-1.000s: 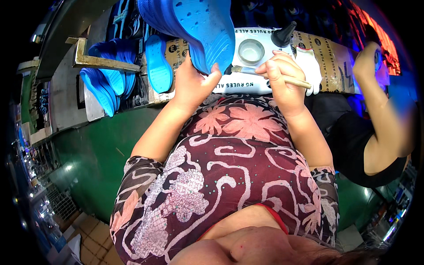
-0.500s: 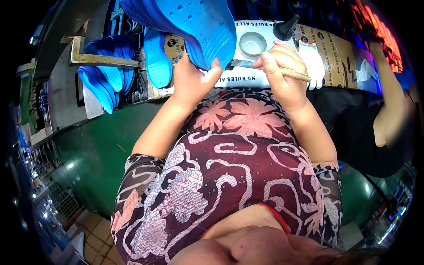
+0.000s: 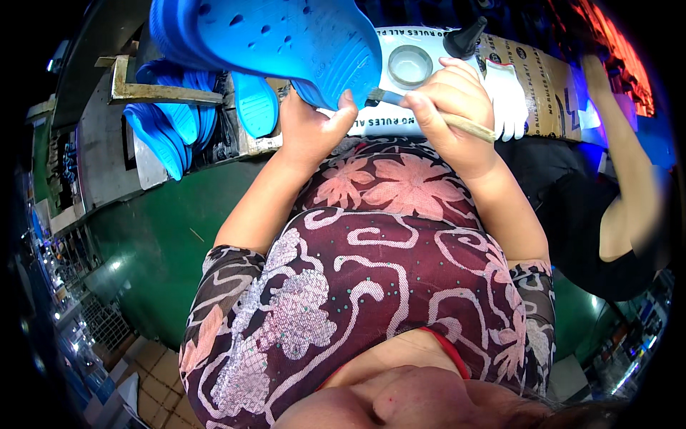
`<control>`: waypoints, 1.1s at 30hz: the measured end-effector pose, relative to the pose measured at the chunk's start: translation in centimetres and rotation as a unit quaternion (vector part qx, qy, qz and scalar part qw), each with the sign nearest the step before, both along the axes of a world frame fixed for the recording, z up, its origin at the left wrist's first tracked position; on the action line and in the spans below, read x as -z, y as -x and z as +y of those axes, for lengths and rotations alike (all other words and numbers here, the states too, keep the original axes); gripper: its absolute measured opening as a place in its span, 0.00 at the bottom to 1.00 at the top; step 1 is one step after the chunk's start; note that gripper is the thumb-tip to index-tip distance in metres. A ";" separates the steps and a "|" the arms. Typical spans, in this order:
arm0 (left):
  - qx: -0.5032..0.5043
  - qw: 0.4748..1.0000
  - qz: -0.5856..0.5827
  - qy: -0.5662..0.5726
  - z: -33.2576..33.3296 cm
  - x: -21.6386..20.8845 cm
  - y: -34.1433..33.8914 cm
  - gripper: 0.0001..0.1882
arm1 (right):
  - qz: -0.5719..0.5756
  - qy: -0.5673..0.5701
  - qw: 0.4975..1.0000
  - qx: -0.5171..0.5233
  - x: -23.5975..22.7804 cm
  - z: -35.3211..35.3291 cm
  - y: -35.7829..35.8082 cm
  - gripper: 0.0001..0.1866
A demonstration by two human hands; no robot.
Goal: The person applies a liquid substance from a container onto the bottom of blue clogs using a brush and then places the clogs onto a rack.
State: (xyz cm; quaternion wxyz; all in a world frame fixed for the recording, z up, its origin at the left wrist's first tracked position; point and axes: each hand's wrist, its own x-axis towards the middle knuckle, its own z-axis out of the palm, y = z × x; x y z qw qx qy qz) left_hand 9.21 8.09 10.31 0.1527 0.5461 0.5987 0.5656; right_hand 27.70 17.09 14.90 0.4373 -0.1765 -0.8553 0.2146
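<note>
My left hand [image 3: 309, 136] is closed around the heel end of several stacked blue shoe soles [image 3: 286, 39], its thumb pressing on the edge. Holes dot the top sole, and its heel is ribbed. My right hand [image 3: 457, 118] grips a brush [image 3: 470, 128] by its pale wooden handle. The dark brush tip is at the rim of the top sole's heel, near my left thumb; whether it touches I cannot tell. Just beyond my right hand, a small round dish [image 3: 394, 60] with pale contents stands on a white printed sheet [image 3: 379, 127].
A black cone-shaped nozzle [image 3: 464, 40] stands behind the dish. White gloves [image 3: 506, 96] lie right of my hand on printed cardboard [image 3: 547, 96]. Leftward are a single blue sole [image 3: 255, 106], stacked soles [image 3: 153, 139] and a wooden bar [image 3: 168, 94]. Another person's arm [image 3: 632, 168] reaches in at right.
The held soles have swung leftward and lie flatter to view. The brush tip has shifted slightly up along the heel edge. The other person's arm at right has moved a little.
</note>
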 end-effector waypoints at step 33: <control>0.011 0.988 0.078 -0.131 0.6 -0.5 -0.3 0.13 | -0.015 -0.099 0.995 0.024 -0.2 -0.6 -0.2 0.09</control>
